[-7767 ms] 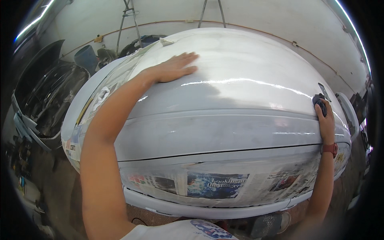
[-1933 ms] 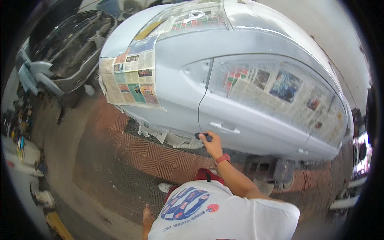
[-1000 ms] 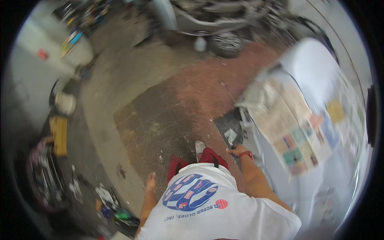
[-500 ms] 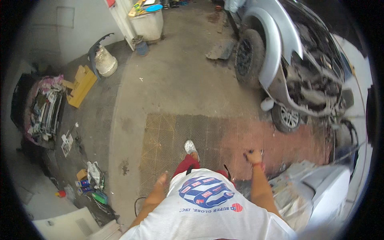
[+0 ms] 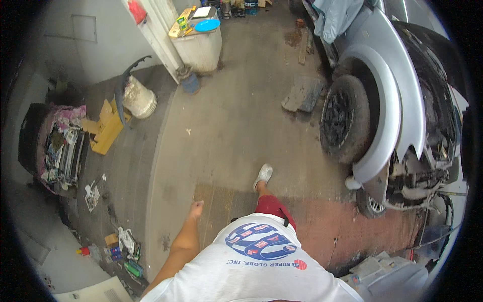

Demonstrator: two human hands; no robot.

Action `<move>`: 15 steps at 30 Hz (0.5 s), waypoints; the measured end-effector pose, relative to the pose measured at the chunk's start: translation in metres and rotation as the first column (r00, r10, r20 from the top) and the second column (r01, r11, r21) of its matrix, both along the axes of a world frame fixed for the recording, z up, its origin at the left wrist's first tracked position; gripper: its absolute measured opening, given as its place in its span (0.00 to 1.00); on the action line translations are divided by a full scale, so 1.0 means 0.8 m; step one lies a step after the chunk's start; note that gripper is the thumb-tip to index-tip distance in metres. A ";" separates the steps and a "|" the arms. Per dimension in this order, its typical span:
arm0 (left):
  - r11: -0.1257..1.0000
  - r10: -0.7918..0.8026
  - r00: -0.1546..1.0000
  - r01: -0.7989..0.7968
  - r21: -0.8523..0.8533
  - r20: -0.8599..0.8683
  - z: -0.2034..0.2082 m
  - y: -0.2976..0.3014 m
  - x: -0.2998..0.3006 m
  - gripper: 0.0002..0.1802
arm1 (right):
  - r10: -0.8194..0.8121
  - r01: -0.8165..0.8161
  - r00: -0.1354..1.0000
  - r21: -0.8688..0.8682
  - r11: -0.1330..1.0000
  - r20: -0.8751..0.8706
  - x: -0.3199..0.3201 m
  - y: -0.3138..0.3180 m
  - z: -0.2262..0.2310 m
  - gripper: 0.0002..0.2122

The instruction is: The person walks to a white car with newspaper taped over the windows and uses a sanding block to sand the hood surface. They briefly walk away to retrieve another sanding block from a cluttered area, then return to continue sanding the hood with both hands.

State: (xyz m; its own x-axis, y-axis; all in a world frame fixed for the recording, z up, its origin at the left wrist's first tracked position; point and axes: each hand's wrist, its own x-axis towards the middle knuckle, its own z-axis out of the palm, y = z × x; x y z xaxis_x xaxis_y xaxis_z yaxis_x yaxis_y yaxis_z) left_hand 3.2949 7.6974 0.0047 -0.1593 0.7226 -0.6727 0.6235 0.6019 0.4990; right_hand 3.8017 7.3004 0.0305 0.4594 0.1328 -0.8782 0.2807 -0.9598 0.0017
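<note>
My left hand [image 5: 196, 207] hangs forward over the floor, left of my white shirt, touching nothing that I can see. It is small and blurred, and its fingers cannot be made out. My right hand is out of the picture. One foot in a pale clog [image 5: 263, 176] is stepping forward on the concrete. Ahead to the right stands a silver car [image 5: 387, 95] with its front end stripped and its front wheel [image 5: 345, 119] showing under the arch.
On the left are a yellow cardboard box [image 5: 109, 132], a dirty white bucket [image 5: 139, 98] and a bumper piled with scraps [image 5: 63, 146]. A white cabinet [image 5: 201, 53] carries a blue lid [image 5: 208, 25]. A flat panel [image 5: 304, 94] lies by the car. A loose wheel [image 5: 371, 204] rests under its front.
I have walked forward, so the car and cabinet appear closer. My left hand has swung forward; my right hand has dropped out of view. The other foot is now in front.
</note>
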 end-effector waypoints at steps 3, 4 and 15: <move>0.998 0.011 0.999 -0.013 -0.055 -0.033 -0.010 0.084 0.072 0.30 | 0.044 -0.044 0.999 -0.013 0.999 0.019 0.095 0.149 -0.020 0.30; 0.998 0.033 0.998 -0.036 -0.045 -0.057 -0.011 0.105 0.078 0.29 | 0.118 -0.118 0.993 0.015 0.993 0.032 0.131 0.216 -0.028 0.30; 0.985 0.139 0.990 -0.138 -0.106 0.005 0.006 0.518 0.246 0.32 | 0.063 -0.306 0.941 0.759 0.575 0.332 0.426 1.047 0.182 0.20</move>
